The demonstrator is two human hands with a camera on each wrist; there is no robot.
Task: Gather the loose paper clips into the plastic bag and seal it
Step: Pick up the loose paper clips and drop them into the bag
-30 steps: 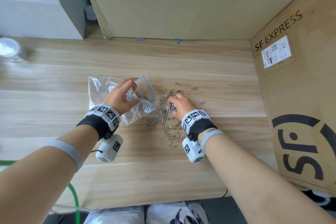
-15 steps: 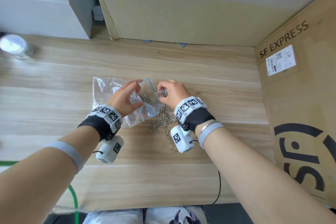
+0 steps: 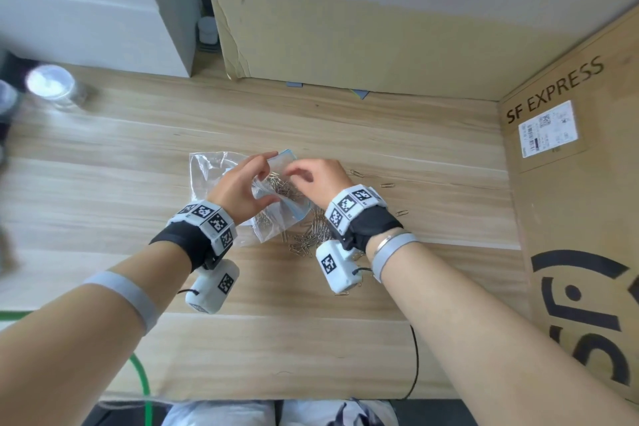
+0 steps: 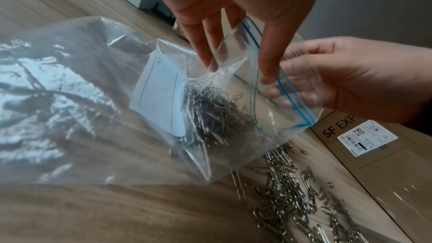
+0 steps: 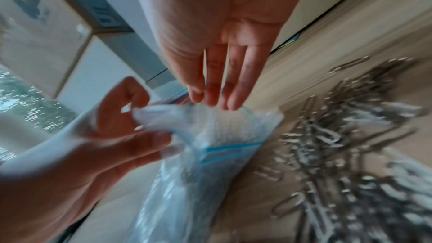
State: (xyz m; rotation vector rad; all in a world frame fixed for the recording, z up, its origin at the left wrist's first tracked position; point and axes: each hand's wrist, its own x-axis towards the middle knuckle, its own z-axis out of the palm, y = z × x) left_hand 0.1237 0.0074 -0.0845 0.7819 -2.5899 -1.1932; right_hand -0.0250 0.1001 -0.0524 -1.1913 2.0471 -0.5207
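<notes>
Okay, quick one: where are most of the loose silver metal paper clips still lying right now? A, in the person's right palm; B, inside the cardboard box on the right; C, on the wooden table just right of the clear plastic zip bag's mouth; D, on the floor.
C: the loose silver metal paper clips lie heaped on the wooden table beside the clear plastic zip bag.

Clear, see-through plastic bag (image 3: 221, 180) with a double blue zip stripe (image 4: 290, 99) along its mouth and a white label (image 4: 158, 97) ruled in thin grey lines. Silver-grey metal paper clips (image 3: 307, 239), shiny, inside the bag and on a pale wooden table (image 3: 311, 322) with long light-brown grain streaks. Black wristbands (image 3: 186, 242) topped with white blocks carrying black-and-white square codes. Brown cardboard box (image 3: 581, 218) with black lettering and a white sticker (image 3: 548, 130). Green cable (image 3: 143, 387) at lower left.
</notes>
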